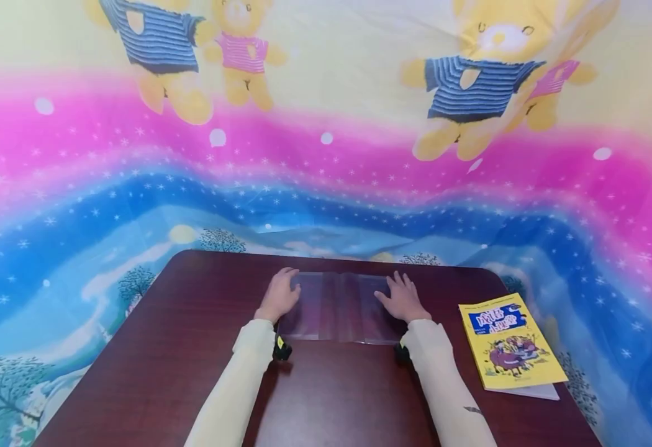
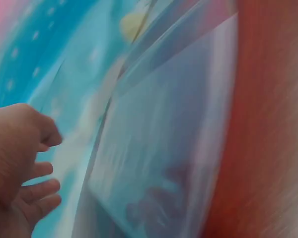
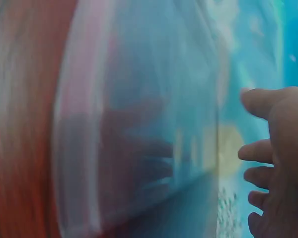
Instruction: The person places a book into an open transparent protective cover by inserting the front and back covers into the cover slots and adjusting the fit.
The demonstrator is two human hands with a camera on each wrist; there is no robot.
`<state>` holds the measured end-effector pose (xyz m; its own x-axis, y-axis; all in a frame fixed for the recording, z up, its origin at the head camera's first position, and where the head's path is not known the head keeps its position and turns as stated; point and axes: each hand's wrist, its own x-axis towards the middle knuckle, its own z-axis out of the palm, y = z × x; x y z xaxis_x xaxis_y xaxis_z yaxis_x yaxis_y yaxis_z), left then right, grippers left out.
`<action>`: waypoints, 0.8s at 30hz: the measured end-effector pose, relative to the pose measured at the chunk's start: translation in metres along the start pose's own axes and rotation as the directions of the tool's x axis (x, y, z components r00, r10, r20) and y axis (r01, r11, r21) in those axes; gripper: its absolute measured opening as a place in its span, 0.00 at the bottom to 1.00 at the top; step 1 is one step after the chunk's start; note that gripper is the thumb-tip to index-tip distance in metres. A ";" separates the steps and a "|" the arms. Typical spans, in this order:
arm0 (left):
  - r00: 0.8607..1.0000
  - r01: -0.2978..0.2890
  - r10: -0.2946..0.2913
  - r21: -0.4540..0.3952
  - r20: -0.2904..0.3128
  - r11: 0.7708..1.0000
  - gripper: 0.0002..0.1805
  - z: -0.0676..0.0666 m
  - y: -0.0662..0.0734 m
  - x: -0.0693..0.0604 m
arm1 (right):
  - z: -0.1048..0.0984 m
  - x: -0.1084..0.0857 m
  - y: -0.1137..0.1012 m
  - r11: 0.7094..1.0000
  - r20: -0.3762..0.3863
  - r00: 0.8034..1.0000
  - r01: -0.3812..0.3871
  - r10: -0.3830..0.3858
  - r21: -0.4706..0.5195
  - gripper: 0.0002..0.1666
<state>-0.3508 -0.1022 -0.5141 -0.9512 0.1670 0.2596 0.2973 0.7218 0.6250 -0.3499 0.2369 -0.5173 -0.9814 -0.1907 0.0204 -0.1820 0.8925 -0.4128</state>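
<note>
A clear plastic book cover [image 1: 339,310] lies spread flat on the dark wooden table, with overlapping strips down its middle. At its left edge is my left hand [image 1: 280,295], and my right hand [image 1: 403,298] is at the right edge. Both have their fingers extended and loosely spread; whether they touch the plastic is unclear. The left wrist view shows the left hand [image 2: 20,163] beside the shiny cover [image 2: 154,119], which mirrors the fingers. Likewise, the right wrist view has the right hand [image 3: 283,153] next to the blurred, reflective cover [image 3: 144,99].
A yellow illustrated book [image 1: 507,338] lies at the table's right edge, with a white booklet or sheet [image 1: 535,392] poking out beneath it. Behind the table [image 1: 337,397] hangs a colourful cloth [image 1: 326,167] printed with bears and snowflakes.
</note>
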 end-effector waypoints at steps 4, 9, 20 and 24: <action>0.993 -0.107 0.103 -0.068 -0.061 0.992 0.22 0.023 0.025 0.002 | -0.018 -0.010 0.024 1.000 -0.049 0.998 -0.025 0.025 -0.008 0.41; 0.987 -0.157 0.146 -0.191 -0.071 0.969 0.20 0.051 0.067 -0.003 | -0.045 -0.031 0.059 0.995 -0.107 0.991 -0.091 0.085 -0.046 0.41; 0.989 0.022 0.058 -0.534 0.133 0.845 0.14 0.107 0.150 -0.016 | -0.093 -0.095 0.123 0.984 -0.138 0.980 -0.156 0.143 -0.087 0.43; 0.970 0.064 0.089 -0.585 0.228 0.809 0.15 0.131 0.169 -0.017 | -0.108 -0.110 0.134 0.967 -0.113 0.962 -0.254 0.249 -0.028 0.45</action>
<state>-0.2949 0.1051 -0.5093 -0.9147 0.3794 0.1391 0.2285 0.2016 0.9524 -0.2729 0.4214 -0.4765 -0.9962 0.0851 0.0194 0.0715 0.9227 -0.3788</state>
